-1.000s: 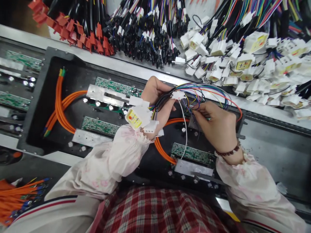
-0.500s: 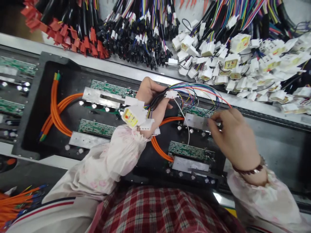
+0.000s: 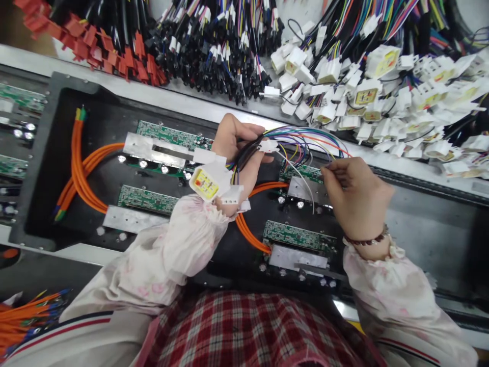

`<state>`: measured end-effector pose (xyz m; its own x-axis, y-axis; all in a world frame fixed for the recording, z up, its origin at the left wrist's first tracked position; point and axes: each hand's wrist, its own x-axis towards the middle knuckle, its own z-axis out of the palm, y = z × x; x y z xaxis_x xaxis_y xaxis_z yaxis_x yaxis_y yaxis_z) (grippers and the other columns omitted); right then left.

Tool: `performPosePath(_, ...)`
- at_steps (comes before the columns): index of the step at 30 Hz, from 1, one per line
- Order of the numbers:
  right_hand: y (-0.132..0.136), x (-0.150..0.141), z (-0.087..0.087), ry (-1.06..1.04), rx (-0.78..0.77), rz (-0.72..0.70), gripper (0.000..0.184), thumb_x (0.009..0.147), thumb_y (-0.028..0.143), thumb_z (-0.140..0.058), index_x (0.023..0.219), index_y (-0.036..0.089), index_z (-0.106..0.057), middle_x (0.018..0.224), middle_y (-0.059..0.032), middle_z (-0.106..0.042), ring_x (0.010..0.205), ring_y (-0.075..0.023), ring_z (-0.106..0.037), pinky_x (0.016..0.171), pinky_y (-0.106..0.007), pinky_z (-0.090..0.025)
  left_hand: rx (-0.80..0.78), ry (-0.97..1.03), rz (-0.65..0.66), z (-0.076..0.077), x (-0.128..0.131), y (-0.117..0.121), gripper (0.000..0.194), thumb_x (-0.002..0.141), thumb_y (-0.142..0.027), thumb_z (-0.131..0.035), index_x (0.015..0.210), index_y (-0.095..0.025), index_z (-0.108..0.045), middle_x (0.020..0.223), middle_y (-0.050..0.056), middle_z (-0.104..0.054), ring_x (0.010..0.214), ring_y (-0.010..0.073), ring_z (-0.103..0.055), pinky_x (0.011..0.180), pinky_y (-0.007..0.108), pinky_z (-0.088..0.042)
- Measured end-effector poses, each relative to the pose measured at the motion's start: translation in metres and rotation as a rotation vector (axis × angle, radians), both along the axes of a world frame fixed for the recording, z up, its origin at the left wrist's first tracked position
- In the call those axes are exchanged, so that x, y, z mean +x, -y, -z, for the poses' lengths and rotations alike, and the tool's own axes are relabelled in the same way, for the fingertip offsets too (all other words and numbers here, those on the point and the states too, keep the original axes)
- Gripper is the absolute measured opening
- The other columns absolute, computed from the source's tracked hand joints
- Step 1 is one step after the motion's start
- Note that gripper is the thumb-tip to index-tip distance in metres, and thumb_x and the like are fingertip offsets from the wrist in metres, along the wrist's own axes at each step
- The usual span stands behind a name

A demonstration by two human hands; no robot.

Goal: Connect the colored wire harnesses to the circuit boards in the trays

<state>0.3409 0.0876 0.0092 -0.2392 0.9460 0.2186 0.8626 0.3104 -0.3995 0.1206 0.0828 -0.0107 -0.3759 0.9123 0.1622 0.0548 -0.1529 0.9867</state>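
Note:
My left hand [image 3: 241,153] is closed around the black-sleeved part of a wiring harness [image 3: 301,133], above a black housing [image 3: 214,262]. White connectors hang over its wrist, the largest a white connector with a yellow face [image 3: 206,183]. Coloured wires fan out rightward from the fist in an arc, and a loose white wire [image 3: 304,178] droops below them. At the arc's far end, my right hand [image 3: 357,191] pinches thin wires between thumb and fingers; which ones is hard to make out. Beneath lie green circuit boards [image 3: 300,234] with metal plates [image 3: 298,256].
Orange cables [image 3: 78,158] loop inside the housing on the left. Along the back lie bundles with red connectors [image 3: 110,53], black connectors [image 3: 221,61] and white connectors [image 3: 367,97]. More orange cables [image 3: 26,321] are at the lower left.
My right hand moved rightward along the wires, then slightly back up and left. The loose white wire's lower end has swung right. My left hand keeps its grip on the harness.

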Motion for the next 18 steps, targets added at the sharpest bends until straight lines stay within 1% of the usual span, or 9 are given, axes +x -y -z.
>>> performPosePath(3, 0.001, -0.001, -0.001, -0.007, -0.012, 0.021, 0.012, 0.094, 0.033, -0.059, 0.090, 0.022, -0.063, 0.079, -0.0012, -0.071, 0.071, -0.0166, -0.069, 0.062, -0.030, -0.049, 0.026, -0.041, 0.006, 0.005, 0.000, 0.000, 0.029, 0.082, -0.014, -0.068, 0.087, -0.025, -0.042, 0.102, 0.003, -0.068, 0.075, 0.0166, -0.072, 0.058, 0.032, -0.067)
performPosePath(5, 0.000, -0.002, 0.000, -0.014, -0.021, 0.027, 0.012, 0.094, 0.033, -0.060, 0.089, 0.022, -0.063, 0.077, -0.0011, -0.071, 0.071, -0.0174, -0.069, 0.061, -0.031, -0.049, 0.014, -0.068, 0.026, 0.006, 0.000, 0.000, 0.028, 0.085, -0.016, -0.066, 0.088, -0.026, -0.041, 0.104, 0.003, -0.068, 0.082, 0.0185, -0.073, 0.061, 0.033, -0.067)
performPosePath(7, -0.002, -0.003, 0.001, -0.022, -0.023, 0.025, 0.012, 0.093, 0.032, -0.060, 0.088, 0.022, -0.064, 0.077, -0.0009, -0.070, 0.070, -0.0175, -0.069, 0.061, -0.031, -0.049, -0.003, -0.080, 0.040, 0.005, 0.000, 0.000, 0.028, 0.086, -0.016, -0.066, 0.089, -0.026, -0.040, 0.104, 0.003, -0.068, 0.088, 0.0194, -0.073, 0.065, 0.034, -0.068)
performPosePath(10, -0.004, -0.003, 0.001, -0.026, -0.030, 0.010, 0.011, 0.092, 0.031, -0.061, 0.088, 0.021, -0.064, 0.078, -0.0008, -0.071, 0.070, -0.0170, -0.069, 0.062, -0.030, -0.048, -0.003, -0.055, 0.027, 0.001, 0.000, 0.000, 0.028, 0.085, -0.015, -0.067, 0.088, -0.027, -0.041, 0.101, 0.002, -0.068, 0.088, 0.0177, -0.072, 0.068, 0.034, -0.068)
performPosePath(13, 0.001, 0.000, -0.005, 0.009, -0.021, 0.002, 0.012, 0.094, 0.033, -0.061, 0.093, 0.021, -0.063, 0.085, -0.0021, -0.071, 0.077, -0.0176, -0.068, 0.066, -0.030, -0.048, -0.011, -0.050, 0.030, -0.003, -0.002, 0.001, 0.031, 0.082, -0.015, -0.070, 0.087, -0.028, -0.042, 0.099, 0.002, -0.067, 0.087, 0.0179, -0.071, 0.068, 0.036, -0.068)
performPosePath(15, 0.007, 0.002, -0.013, 0.077, -0.032, -0.051, 0.016, 0.096, 0.036, -0.059, 0.095, 0.021, -0.063, 0.089, -0.0048, -0.069, 0.083, -0.0197, -0.066, 0.071, -0.032, -0.048, -0.037, -0.057, 0.039, -0.003, -0.003, 0.001, 0.032, 0.080, -0.014, -0.069, 0.087, -0.029, -0.042, 0.100, 0.002, -0.066, 0.090, 0.0189, -0.071, 0.070, 0.038, -0.068)
performPosePath(18, 0.016, 0.004, -0.025, 0.192, -0.096, -0.199, 0.023, 0.098, 0.037, -0.054, 0.088, 0.019, -0.064, 0.087, -0.0081, -0.063, 0.085, -0.0224, -0.062, 0.073, -0.035, -0.047, -0.040, -0.088, 0.048, 0.001, -0.005, 0.001, 0.029, 0.082, -0.015, -0.065, 0.089, -0.029, -0.042, 0.104, 0.002, -0.065, 0.094, 0.0200, -0.070, 0.074, 0.040, -0.066)
